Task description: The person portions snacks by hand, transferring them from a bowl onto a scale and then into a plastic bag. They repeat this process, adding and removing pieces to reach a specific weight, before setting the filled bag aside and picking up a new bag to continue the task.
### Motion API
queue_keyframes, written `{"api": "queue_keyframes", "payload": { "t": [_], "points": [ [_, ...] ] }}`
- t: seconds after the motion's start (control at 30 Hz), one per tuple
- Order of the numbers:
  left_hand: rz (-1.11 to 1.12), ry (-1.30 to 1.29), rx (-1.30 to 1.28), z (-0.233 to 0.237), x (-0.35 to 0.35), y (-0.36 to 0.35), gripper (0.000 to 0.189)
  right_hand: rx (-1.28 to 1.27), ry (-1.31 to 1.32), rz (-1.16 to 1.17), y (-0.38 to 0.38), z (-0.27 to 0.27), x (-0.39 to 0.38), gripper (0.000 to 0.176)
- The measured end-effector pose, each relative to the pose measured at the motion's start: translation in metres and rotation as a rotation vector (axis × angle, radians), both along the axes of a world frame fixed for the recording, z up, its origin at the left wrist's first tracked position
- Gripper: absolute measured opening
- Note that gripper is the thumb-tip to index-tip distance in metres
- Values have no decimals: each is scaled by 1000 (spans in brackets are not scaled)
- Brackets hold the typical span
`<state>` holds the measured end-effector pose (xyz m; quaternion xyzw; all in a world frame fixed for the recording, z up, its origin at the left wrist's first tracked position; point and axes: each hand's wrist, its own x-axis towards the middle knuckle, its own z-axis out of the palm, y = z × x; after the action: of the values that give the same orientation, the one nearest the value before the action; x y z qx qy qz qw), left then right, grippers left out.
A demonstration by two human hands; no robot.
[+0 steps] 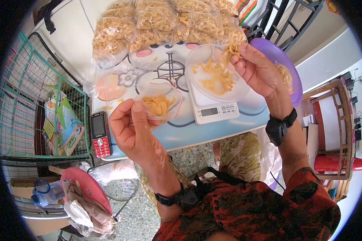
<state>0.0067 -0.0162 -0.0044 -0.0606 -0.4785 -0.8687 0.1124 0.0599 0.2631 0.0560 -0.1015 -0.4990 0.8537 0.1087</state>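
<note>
My left hand (134,124) is closed on the near side of a clear plastic bag (173,111) with dried yellow flakes (159,103) inside. Between the thumb and fingers of my right hand (257,66) is a small bunch of dried flakes (232,50). It is held over the right rim of a clear round bowl (197,60), where more yellow strips (217,82) lie. Under the bowl is a white kitchen scale (205,117); its display is too small to read surely.
Several filled clear bags (155,18) are piled at the table's back. A purple basin (295,78) with pale flakes stands to the right. At the left edge lies a red and black phone (100,134), beside a green wire cage (74,138). A pink stool (88,182) is lower left.
</note>
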Motion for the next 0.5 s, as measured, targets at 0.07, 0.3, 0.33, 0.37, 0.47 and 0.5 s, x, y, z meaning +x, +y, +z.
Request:
{"api": "queue_keyframes", "payload": {
  "t": [0.07, 0.3, 0.33, 0.37, 0.47, 0.5],
  "points": [
    [21, -12, -24, 0, 0, 1, 13, 21, 25, 32, -10, 10, 2, 17],
    [22, -38, 1, 3, 2, 2, 14, 411, 103, 172, -101, 29, -6, 18],
    [23, -32, 2, 2, 2, 2, 14, 495, 86, 209, -113, 26, -11, 17],
    [26, -26, 2, 1, 2, 1, 14, 578, 70, 246, -123, 21, -15, 17],
    [42, -48, -6, 4, 1, -3, 13, 1011, 165, 212, -146, 4, -32, 17],
    [44, -51, -17, 4, 1, -5, 15, 1186, 222, 172, -152, -2, -36, 17]
  ]
}}
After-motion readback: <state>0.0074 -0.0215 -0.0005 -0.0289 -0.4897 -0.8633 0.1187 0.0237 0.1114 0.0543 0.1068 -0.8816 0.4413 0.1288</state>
